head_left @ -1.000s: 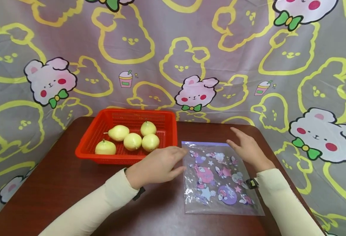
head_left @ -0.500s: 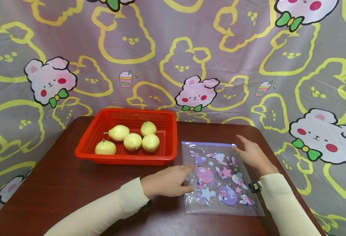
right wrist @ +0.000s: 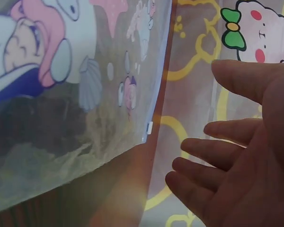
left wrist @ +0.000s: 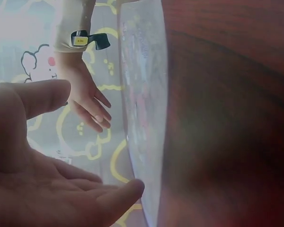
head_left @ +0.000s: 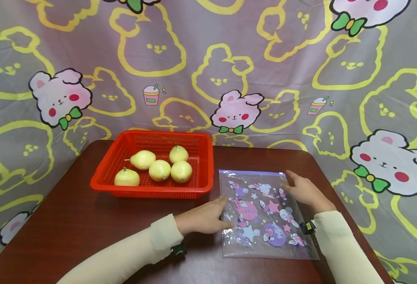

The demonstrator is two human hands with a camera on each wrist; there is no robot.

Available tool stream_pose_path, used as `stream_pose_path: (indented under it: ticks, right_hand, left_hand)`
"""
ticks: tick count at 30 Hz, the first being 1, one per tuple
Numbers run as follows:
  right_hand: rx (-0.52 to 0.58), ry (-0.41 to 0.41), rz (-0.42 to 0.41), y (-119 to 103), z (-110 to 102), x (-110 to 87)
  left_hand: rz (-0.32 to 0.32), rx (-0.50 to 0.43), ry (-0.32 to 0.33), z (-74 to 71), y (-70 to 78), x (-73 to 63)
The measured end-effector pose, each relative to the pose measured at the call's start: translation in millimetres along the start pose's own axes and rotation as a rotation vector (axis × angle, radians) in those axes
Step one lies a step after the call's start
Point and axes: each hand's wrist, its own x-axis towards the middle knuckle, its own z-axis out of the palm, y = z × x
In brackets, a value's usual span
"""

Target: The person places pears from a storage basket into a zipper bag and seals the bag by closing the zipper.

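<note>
A clear zip bag (head_left: 262, 215), printed with pink, purple and blue cartoon figures, lies flat on the table. Its purple zip edge (head_left: 251, 172) faces away from me, with a small white slider at the right end. My left hand (head_left: 205, 217) is at the bag's left side, fingers spread and holding nothing. Over the right edge, close to the slider, is my right hand (head_left: 308, 193); its fingers are loosely extended, and the right wrist view shows the bag's slider (right wrist: 149, 127) apart from them. Whether the left fingertips touch the plastic I cannot tell.
A red perforated basket (head_left: 151, 193) stands on the left of the dark brown table (head_left: 70, 228), holding several yellow pears (head_left: 160, 170). Behind the table hangs a grey cloth (head_left: 180, 51) with yellow outlines and rabbit heads.
My left hand has come down and slightly right, from near the basket's corner to the bag's left side. My right hand has lowered a little towards me. Bag and pears have stayed put.
</note>
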Motion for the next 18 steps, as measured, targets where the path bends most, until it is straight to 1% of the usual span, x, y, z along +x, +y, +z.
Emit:
stream_pose_path:
  ticks: [3,7,13,18]
  right_hand:
    - [-0.024,-0.01,0.005,4.5,4.4,3.2]
    - [-0.019,-0.02,0.008,9.8,8.5,4.1]
    - [0.008,-0.038,0.023,12.4,13.5,3.9]
    - [0.023,-0.054,0.06,12.9,17.9,3.8]
  left_hand:
    - [-0.022,-0.025,0.02,3.4,-4.5,3.3]
    - [-0.037,-0.04,0.041,8.1,-9.3,8.0]
    - [-0.054,-0.087,0.042,10.0,-13.3,14.4]
    - [-0.062,-0.101,0.044,11.4,-14.6,18.3]
